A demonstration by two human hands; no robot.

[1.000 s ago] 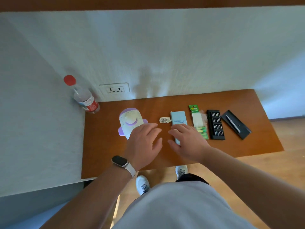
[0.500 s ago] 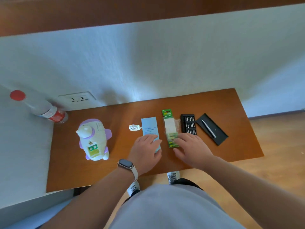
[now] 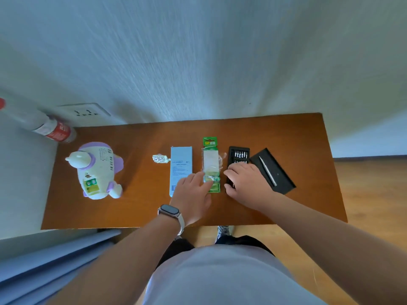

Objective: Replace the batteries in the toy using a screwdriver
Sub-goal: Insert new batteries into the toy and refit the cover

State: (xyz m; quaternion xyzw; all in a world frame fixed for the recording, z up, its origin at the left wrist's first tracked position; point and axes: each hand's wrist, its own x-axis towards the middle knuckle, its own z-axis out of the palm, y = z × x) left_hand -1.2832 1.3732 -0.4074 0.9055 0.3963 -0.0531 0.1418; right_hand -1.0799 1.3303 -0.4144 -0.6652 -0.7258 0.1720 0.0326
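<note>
Head view. Toy (image 3: 97,170), hard moulded plastic and probably light, lies on its side near the worktop (image 3: 136,208) left edge, battery bay up; best gripped round the body. Left hand (image 3: 192,194), fingers loosely spread, empty, touches the battery pack (image 3: 211,164), whose green header reads "GP". Right hand (image 3: 245,181), fingers spread, rests on the bit case (image 3: 239,154). Screwdriver (image 3: 267,170) lies in its tray. Other print illegible.

You are looking at a plastic water bottle (image 3: 51,130) with a red label, standing in the far left corner of the brown wooden table (image 3: 297,137). A white wall socket (image 3: 84,111) is sitting on the wall just beside it.
</note>
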